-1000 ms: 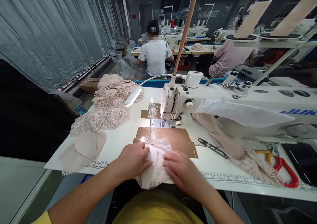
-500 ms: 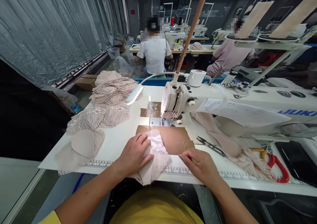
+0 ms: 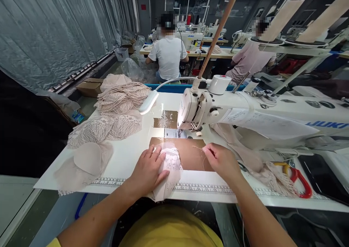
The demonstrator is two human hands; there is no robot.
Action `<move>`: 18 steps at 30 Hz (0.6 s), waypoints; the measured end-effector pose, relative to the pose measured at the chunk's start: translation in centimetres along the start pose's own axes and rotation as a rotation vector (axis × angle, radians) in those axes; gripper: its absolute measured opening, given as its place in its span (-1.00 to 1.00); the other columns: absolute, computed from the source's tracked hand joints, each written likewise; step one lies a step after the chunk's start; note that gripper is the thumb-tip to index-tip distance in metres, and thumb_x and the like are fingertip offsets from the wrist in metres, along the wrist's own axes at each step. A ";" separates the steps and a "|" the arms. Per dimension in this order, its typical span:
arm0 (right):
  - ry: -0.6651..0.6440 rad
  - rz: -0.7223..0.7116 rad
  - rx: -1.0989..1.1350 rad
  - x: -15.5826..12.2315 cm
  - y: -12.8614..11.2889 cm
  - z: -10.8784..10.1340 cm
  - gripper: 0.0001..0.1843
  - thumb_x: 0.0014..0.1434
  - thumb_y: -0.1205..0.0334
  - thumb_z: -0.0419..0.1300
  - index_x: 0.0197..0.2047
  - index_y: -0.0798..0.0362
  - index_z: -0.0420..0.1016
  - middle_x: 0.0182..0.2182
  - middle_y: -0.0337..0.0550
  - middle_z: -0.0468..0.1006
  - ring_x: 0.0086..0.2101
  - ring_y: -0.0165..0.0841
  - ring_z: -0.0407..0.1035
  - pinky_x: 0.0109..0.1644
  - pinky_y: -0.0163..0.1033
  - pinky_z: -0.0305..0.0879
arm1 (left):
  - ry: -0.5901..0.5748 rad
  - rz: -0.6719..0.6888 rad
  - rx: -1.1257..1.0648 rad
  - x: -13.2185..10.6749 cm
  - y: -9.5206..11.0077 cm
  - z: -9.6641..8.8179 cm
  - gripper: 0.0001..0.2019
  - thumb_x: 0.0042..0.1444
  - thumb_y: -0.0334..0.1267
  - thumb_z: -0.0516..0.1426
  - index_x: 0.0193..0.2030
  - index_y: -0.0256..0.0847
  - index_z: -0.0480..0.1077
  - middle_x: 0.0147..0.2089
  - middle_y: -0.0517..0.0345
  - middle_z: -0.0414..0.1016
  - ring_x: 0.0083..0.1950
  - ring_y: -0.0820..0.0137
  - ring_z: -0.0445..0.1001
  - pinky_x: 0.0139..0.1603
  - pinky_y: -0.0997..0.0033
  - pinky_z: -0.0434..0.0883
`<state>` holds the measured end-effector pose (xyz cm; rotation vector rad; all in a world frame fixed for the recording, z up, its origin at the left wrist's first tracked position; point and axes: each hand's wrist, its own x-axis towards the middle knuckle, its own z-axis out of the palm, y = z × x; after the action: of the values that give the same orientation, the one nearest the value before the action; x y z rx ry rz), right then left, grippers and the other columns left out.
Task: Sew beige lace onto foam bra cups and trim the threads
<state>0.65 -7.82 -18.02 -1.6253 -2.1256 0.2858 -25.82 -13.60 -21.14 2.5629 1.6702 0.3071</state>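
Observation:
My left hand (image 3: 149, 168) lies on a pale pink lace piece (image 3: 169, 167), fingers pressed down and curled over its left side at the front of the white sewing table (image 3: 128, 156). My right hand (image 3: 222, 160) is to the right of the lace, over the brown patch (image 3: 191, 153), its fingers pinched on a thin thread (image 3: 200, 150). The white sewing machine head (image 3: 195, 110) with its needle stands just behind both hands.
Stacks of lace cups (image 3: 120, 96) and a foam cup (image 3: 87, 161) lie on the left. Beige fabric (image 3: 256, 163) and red-handled scissors (image 3: 298, 179) lie on the right. A gooseneck lamp (image 3: 148, 102) hangs over the table. Two people sit at machines behind.
My right hand left the lace piece and moved right and then up toward the machine, pinching a thread. My left hand slid the lace forward toward the needle.

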 end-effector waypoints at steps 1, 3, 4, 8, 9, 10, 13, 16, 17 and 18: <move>-0.059 -0.017 0.013 -0.7 0.4 -0.9 -0.68 0.23 0.15 -0.04 -0.48 0.03 0.38 -0.57 -0.21 0.47 -0.54 -0.35 0.29 -0.47 -0.29 0.08 | 0.006 -0.002 -0.004 0.0 0.0 0.0 -0.51 0.22 -0.08 0.07 0.21 -0.30 0.29 0.30 -0.18 0.21 0.33 -0.08 0.10 0.22 -0.07 0.23; -0.352 -0.130 0.114 -2.6 0.8 -2.9 -0.66 0.25 0.15 -0.01 -0.53 0.02 0.33 -0.59 -0.26 0.42 -0.54 -0.39 0.26 -0.46 -0.31 0.09 | 0.017 -0.011 -0.007 0.0 0.0 0.0 -0.51 0.22 -0.08 0.07 0.21 -0.29 0.29 0.30 -0.17 0.21 0.33 -0.08 0.09 0.22 -0.07 0.22; -0.560 -0.225 0.206 -3.6 1.0 -3.9 -0.65 0.26 0.13 0.01 -0.53 0.01 0.34 -0.60 -0.29 0.40 -0.54 -0.41 0.26 -0.46 -0.32 0.11 | 0.016 -0.016 -0.004 0.0 0.0 -0.1 -0.51 0.22 -0.08 0.06 0.22 -0.29 0.28 0.30 -0.17 0.21 0.33 -0.08 0.09 0.23 -0.07 0.21; -0.808 -0.186 0.230 -6.1 1.3 -5.7 -0.67 0.23 0.02 0.11 -0.48 -0.01 0.44 -0.57 -0.29 0.45 -0.53 -0.40 0.32 -0.47 -0.33 0.16 | -0.013 -0.029 0.015 0.3 -0.1 -0.2 -0.50 0.23 -0.08 0.04 0.24 -0.31 0.26 0.32 -0.19 0.18 0.34 -0.08 0.07 0.24 -0.07 0.19; -0.698 -0.131 0.184 -6.2 1.2 -5.4 -0.66 0.23 0.00 0.12 -0.49 -0.01 0.44 -0.57 -0.28 0.45 -0.53 -0.39 0.32 -0.47 -0.32 0.16 | -0.018 -0.031 0.018 0.4 -0.1 -0.2 -0.50 0.23 -0.08 0.03 0.24 -0.31 0.26 0.32 -0.19 0.17 0.34 -0.09 0.06 0.24 -0.07 0.19; -0.568 -0.100 0.150 -6.1 0.8 -4.7 -0.66 0.23 -0.01 0.11 -0.48 0.00 0.43 -0.55 -0.27 0.46 -0.51 -0.38 0.34 -0.46 -0.30 0.19 | -0.020 -0.035 0.019 0.5 -0.1 -0.3 -0.50 0.24 -0.08 0.02 0.24 -0.32 0.26 0.32 -0.19 0.16 0.34 -0.09 0.06 0.23 -0.07 0.19; -0.304 -0.219 0.166 -4.8 -0.9 -1.5 -0.77 0.27 0.07 0.07 -0.15 -0.01 0.47 -0.19 -0.10 0.55 -0.21 -0.27 0.43 -0.20 -0.21 0.34 | -0.026 -0.047 0.026 1.0 -0.1 -0.3 -0.50 0.25 -0.07 0.01 0.23 -0.32 0.26 0.33 -0.20 0.14 0.34 -0.10 0.05 0.23 -0.07 0.19; -0.270 -0.458 0.084 -3.4 -2.4 1.5 -0.60 0.26 0.21 0.07 0.16 0.01 0.33 0.16 0.02 0.37 0.14 -0.13 0.24 0.13 0.00 0.24 | -0.048 -0.052 0.040 1.5 -0.3 -0.4 -0.49 0.26 -0.06 -0.01 0.25 -0.33 0.23 0.34 -0.19 0.11 0.34 -0.10 0.03 0.24 -0.06 0.18; -0.273 -0.511 0.041 -3.1 -2.5 2.1 -0.59 0.25 0.26 0.05 0.17 0.02 0.33 0.18 0.01 0.36 0.17 -0.12 0.20 0.16 0.04 0.20 | -0.052 -0.053 0.044 1.6 -0.5 -0.5 -0.49 0.26 -0.06 -0.02 0.26 -0.33 0.22 0.34 -0.19 0.11 0.34 -0.09 0.03 0.24 -0.05 0.18; -0.266 -0.541 0.002 -2.9 -2.3 2.4 -0.61 0.25 0.30 0.03 0.14 0.02 0.37 0.16 -0.01 0.39 0.17 -0.12 0.21 0.17 0.04 0.19 | -0.054 -0.055 0.047 1.8 -0.6 -0.6 -0.49 0.26 -0.07 -0.02 0.25 -0.32 0.22 0.34 -0.19 0.11 0.34 -0.07 0.04 0.24 -0.04 0.19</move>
<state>-1.87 -11.01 -19.78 -0.9913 -2.6605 0.3378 -25.79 -11.70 -20.47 2.5287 1.7452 0.1964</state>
